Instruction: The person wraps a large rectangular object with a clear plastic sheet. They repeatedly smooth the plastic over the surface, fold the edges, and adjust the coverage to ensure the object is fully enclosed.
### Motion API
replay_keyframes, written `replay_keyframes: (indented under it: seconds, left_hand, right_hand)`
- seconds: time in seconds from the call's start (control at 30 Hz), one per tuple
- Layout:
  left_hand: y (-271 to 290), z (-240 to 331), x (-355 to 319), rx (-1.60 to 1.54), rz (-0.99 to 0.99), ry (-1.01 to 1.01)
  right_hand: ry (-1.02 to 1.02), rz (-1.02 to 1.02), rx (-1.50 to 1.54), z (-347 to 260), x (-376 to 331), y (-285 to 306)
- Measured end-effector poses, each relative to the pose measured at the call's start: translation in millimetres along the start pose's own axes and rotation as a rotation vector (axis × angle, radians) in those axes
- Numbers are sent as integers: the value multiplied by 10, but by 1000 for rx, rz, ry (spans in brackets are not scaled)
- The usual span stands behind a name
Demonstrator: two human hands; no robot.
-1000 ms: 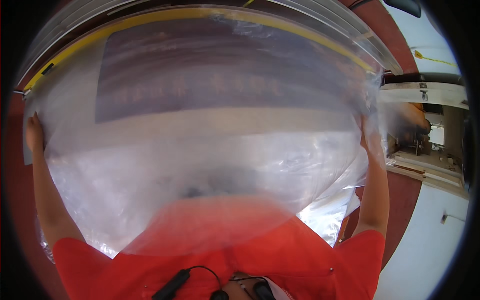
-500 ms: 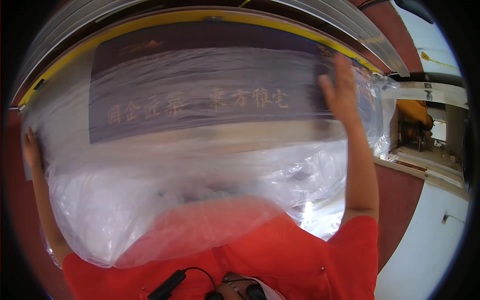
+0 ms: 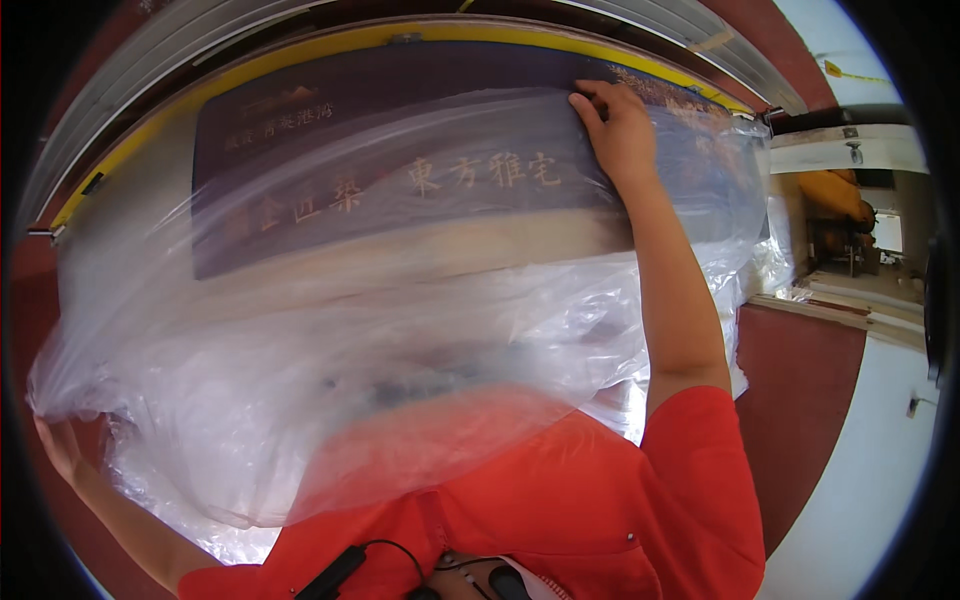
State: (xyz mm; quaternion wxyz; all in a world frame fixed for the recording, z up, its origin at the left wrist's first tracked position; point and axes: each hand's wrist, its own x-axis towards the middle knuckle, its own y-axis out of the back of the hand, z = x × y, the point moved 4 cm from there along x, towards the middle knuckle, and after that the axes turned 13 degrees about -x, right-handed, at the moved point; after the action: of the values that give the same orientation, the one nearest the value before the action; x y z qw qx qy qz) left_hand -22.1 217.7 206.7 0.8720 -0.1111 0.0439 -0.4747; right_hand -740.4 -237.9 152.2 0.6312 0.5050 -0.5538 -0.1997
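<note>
A thin clear plastic sheet hangs over a wide dark blue printed panel with gold lettering, draping down across my red shirt. My right hand is at the upper right of the panel, fingers bent and thumb near the forefinger, pinching the sheet's upper edge. At the far left, my left hand is low beside the sheet's left corner, where the film gathers at the fingers. Those fingertips are partly hidden by the film. The panel's upper strip lies outside the sheet, its lower part shows through it.
A yellow strip runs along the panel's far edge, with grey metal rails beyond. At right are a pale beam, an opening with yellow and dark equipment, and a red and white surface. A dark cord device hangs at my chest.
My left hand has come down and toward me, drawing the sheet's left corner with it. My right hand has moved left, its fingers going from stretched to bent.
</note>
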Motion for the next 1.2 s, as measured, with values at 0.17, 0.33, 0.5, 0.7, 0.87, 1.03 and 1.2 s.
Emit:
replay_keyframes:
  seconds: [0.17,0.33,0.5,0.7,0.87,1.03,1.2]
  left_hand:
    - [-215,-19,249,-3,649,-69]
    - [-393,-738,1239,812,449,-278]
    - [-1309,-1448,2353,738,472,-148]
    - [-1548,-1643,2535,702,611,-149]
    - [-1647,-1570,2450,787,545,-91]
    - [-1507,-1571,2518,898,549,-140]
    - [-1573,-1581,2496,862,585,-79]
  right_hand:
    - [-105,-82,393,-243,67,327]
    - [-331,-189,524,195,-91,291]
    - [-359,41,131,1008,447,-64]
    - [-669,103,155,1185,689,-403]
    - [-776,79,39,1099,549,-345]
    - [-777,142,27,1206,566,-376]
    - [-765,95,60,1207,564,-349]
